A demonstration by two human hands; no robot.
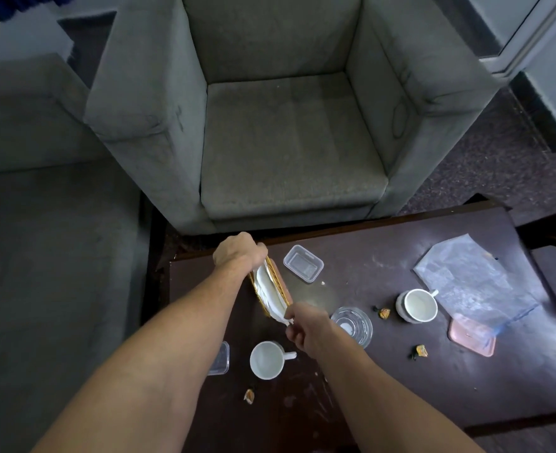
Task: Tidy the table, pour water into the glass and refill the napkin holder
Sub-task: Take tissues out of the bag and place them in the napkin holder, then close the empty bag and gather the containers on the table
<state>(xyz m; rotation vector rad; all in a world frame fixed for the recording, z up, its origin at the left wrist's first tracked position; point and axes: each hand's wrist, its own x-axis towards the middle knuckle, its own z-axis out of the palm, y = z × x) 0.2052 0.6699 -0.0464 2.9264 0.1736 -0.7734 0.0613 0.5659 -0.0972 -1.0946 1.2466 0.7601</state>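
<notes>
A woven golden napkin holder [278, 282] stands near the far left edge of the dark table [401, 380], with white napkins [268, 291] in it. My left hand [237, 251] grips the far end of the napkins and holder. My right hand [304, 326] pinches the near end of the napkins. An empty clear glass [352, 325] sits just right of my right hand.
Two white cups [267, 359] [419, 305], two clear plastic boxes [303, 263] [219, 358], a plastic bag [473, 282], a pink lid [471, 336] and several sweet wrappers [384, 312] lie on the table. A grey armchair [286, 132] stands beyond it.
</notes>
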